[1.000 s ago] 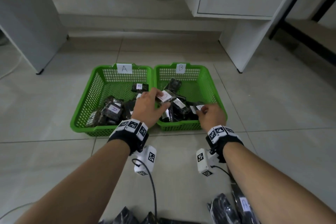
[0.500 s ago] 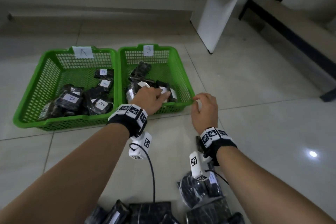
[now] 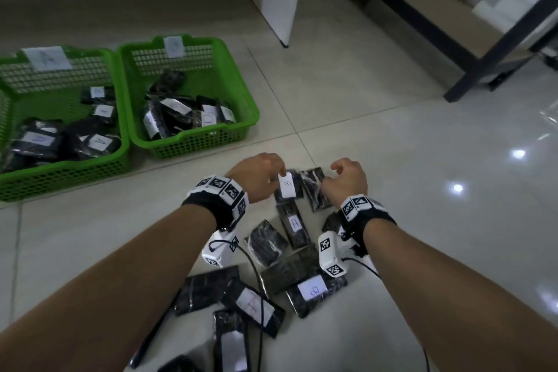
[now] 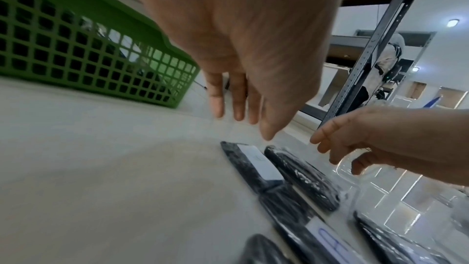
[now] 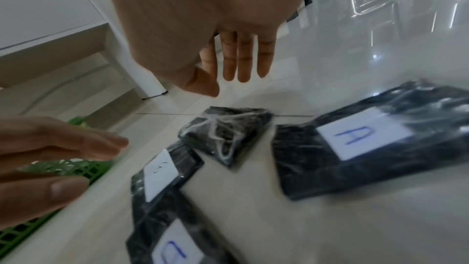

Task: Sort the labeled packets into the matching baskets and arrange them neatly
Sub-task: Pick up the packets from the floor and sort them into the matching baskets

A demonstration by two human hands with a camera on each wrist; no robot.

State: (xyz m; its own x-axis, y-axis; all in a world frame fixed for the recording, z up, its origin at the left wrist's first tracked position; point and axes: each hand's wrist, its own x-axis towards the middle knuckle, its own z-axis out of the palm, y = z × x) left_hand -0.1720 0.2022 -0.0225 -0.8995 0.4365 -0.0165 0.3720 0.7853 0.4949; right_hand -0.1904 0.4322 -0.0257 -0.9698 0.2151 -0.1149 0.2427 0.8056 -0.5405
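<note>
On the floor beside two green baskets [image 3: 193,142], both hands [image 3: 256,178] hover released over loose packets [image 3: 288,187].

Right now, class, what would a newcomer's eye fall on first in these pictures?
Two bright green baskets stand side by side on the floor at upper left, both holding black packets. Nearer, both hands, left and right, hover open over loose black packets with white labels, scattered on the pale tiles.
</note>
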